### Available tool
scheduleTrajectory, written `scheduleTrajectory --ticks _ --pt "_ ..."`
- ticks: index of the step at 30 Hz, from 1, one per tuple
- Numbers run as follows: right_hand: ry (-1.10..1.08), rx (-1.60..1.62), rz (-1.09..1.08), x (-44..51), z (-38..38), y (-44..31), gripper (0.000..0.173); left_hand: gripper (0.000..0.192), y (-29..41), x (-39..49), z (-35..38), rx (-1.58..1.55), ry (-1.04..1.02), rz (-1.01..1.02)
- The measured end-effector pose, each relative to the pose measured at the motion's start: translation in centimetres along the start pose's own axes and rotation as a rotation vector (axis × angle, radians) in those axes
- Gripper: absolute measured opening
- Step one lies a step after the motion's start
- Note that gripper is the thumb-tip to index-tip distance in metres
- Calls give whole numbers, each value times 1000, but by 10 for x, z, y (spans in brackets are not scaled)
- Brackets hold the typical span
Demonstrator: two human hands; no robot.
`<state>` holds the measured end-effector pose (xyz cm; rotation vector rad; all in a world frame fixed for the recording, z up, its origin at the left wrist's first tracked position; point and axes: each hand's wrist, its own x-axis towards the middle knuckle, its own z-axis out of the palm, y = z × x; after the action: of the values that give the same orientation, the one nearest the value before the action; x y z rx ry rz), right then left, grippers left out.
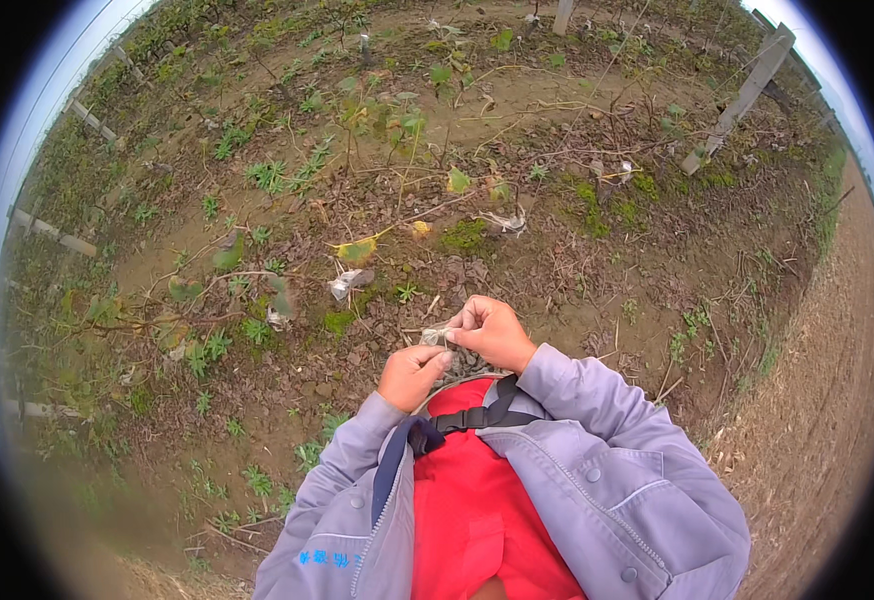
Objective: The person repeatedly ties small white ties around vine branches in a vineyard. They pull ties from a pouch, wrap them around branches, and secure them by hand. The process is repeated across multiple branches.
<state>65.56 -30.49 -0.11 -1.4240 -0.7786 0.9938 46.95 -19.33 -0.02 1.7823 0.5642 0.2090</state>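
In front of my waist, both hands meet at a small pale crumpled strip (434, 337), perhaps thin plastic or fibre. My right hand (494, 334) pinches it between thumb and bent fingers. Just below and to the left, my left hand (413, 375) has its thumb pressed against its fingers at the strip's lower end. Exactly how the strip is folded is too small to tell. Beneath the hands, several grey pieces (470, 365) show inside a curved pale rim (444, 389) at my waist, partly hidden by the fingers.
A thin vine with a yellowing leaf (357, 250) crosses the ground ahead. White plastic scraps (350, 283) hang or lie near it. A concrete post (741, 97) leans at the upper right, and a straw-covered track (804, 360) runs along the right. A black buckled strap (471, 418) crosses my waist.
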Motion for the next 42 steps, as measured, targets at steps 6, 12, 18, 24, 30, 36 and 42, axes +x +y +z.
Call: scheduleTrajectory --ticks 6,12,18,24,30,36,42 --pt "-180 -583 -141 -22 5 14 28 18 8 -17 -12 346 159 223" --pt "-270 451 242 -15 -3 14 31 22 -13 -8 -11 -490 13 -133" --pt "-138 420 189 11 8 10 29 21 -6 -12 14 -368 248 -155" --pt "-157 -421 -192 26 -17 1 21 11 34 1 22 444 443 96" --pt "-449 -291 -76 33 -75 5 24 10 50 42 33 464 296 305" --pt "-510 655 350 38 -105 10 31 15 32 70 38 -461 10 -246" --pt "-219 812 252 44 -98 3 30 12 26 84 68 -817 259 -284"
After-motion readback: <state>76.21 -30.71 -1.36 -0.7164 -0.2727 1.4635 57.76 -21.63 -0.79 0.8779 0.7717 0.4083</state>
